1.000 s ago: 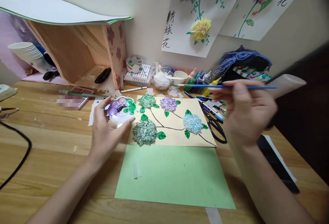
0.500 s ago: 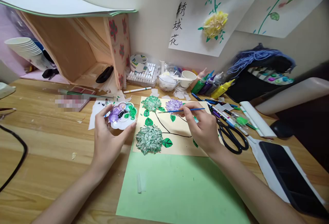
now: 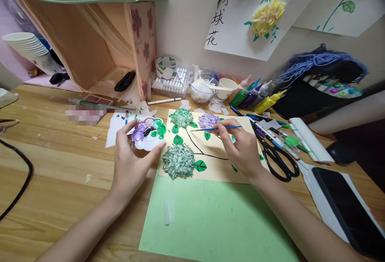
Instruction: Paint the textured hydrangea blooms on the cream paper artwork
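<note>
My left hand [image 3: 132, 159] grips the rim of a flower-shaped paint palette [image 3: 147, 145] with purple, black and green paint in its wells. A thin blue paintbrush [image 3: 215, 128] is pinched in the fingers of my right hand [image 3: 240, 145], its tip pointing left above the cream paper [image 3: 210, 173]. On that paper are two green textured flowers, a large one [image 3: 178, 161] and a smaller one [image 3: 181, 117], plus a purple flower [image 3: 208, 120]. Black stems and green leaves [image 3: 200, 165] are painted between them. My right hand hides part of the picture's right side.
Beneath the cream paper lies a green sheet [image 3: 210, 222]. Black scissors [image 3: 281, 161], pens and a phone [image 3: 339, 210] are on the right. Paint bottles [image 3: 270, 101], a paper cup [image 3: 227, 87] and a marker box [image 3: 171, 83] line the back. A cardboard box [image 3: 90, 45] stands at back left.
The view has shifted slightly, so most things appear a little further right. Both hands keep their hold on the palette and paintbrush, with the brush tip still over the paper.
</note>
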A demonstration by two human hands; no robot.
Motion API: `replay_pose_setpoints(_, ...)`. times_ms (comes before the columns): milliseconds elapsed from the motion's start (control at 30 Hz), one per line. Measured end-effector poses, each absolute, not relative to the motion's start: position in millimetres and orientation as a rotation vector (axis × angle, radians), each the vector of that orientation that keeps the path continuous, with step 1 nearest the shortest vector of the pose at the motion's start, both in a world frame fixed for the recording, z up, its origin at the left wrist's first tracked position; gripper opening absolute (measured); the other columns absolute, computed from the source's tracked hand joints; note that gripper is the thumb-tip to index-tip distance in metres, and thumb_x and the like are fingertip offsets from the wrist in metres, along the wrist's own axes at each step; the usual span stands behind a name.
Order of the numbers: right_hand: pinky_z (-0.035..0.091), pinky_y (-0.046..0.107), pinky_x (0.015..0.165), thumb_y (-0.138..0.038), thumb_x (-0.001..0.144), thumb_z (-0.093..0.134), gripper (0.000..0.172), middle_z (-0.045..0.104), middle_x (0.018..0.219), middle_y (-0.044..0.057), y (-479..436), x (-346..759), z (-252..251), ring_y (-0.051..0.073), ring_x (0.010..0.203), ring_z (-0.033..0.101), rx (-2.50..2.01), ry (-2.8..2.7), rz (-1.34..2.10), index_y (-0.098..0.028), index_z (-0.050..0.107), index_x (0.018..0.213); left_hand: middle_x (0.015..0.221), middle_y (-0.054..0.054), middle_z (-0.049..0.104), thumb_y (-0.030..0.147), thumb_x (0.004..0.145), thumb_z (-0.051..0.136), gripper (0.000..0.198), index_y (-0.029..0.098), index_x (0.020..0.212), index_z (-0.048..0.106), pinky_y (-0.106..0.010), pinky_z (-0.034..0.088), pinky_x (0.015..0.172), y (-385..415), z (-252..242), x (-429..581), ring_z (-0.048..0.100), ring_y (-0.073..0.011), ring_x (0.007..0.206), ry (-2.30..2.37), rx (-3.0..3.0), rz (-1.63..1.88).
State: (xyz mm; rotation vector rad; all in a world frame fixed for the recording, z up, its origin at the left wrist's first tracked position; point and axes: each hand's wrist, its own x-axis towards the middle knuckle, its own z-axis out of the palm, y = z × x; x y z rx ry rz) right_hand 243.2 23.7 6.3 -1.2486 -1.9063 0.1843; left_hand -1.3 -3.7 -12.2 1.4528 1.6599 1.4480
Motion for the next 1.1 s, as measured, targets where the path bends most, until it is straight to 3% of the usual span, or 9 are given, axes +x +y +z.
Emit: replay_pose_setpoints(1100,0.050,0.026,0.064,-0.024,0.094,0.042,0.017,0.067,0.080,0.002,23.9,243.1,8.9,0.015,0.071,0.066,-1.246,-1.930,0.170,-0.022,0.057,0.086,0.132,-0.009,0.048,0.034,0.062,0.079,0.076,0.025,0.128,0.043,-0.043,0.045,0.102,-1.5,-14.0,-3.9,0.053,-0.0253,0.118,1.691,1.481,1.445)
